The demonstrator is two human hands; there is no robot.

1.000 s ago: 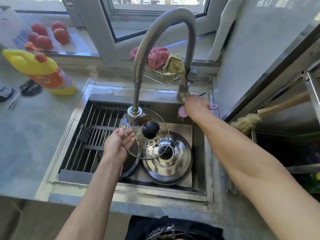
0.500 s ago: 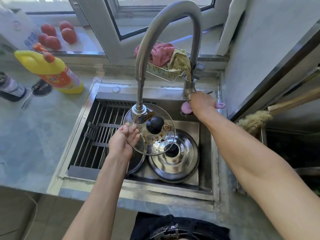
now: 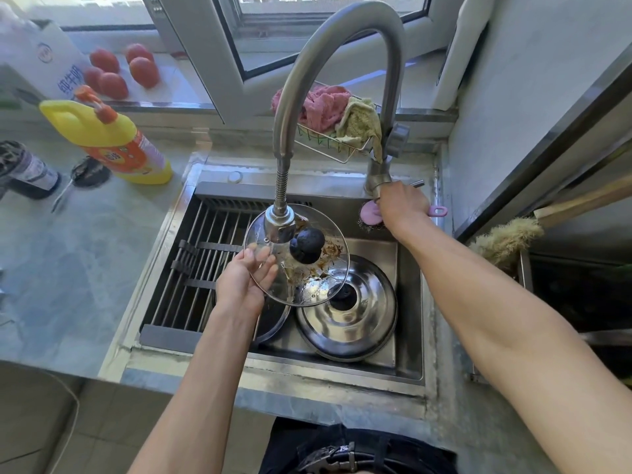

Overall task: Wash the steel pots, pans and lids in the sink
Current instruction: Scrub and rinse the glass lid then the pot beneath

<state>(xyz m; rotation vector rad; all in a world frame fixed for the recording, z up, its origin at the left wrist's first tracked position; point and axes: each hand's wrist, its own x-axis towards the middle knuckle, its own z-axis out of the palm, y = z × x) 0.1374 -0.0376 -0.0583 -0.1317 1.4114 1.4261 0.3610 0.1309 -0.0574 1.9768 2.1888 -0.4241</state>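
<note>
You are early in the wash: the glass lid (image 3: 297,254) you hold under the faucet head (image 3: 280,224) carries brown residue and no water shows, while a steel lid (image 3: 347,307) and another piece under your wrist lie unwashed in the right part of the sink (image 3: 408,302). Your left hand (image 3: 244,280) cups the lid's left rim, fingers curled beneath it. Your right hand (image 3: 400,203) reaches to the faucet base at the sink's back right corner; its fingers are hidden.

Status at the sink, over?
Left hand holds glass lid under faucet head. Right hand on tap base. Steel lid waits below. Nothing blocking.
</note>
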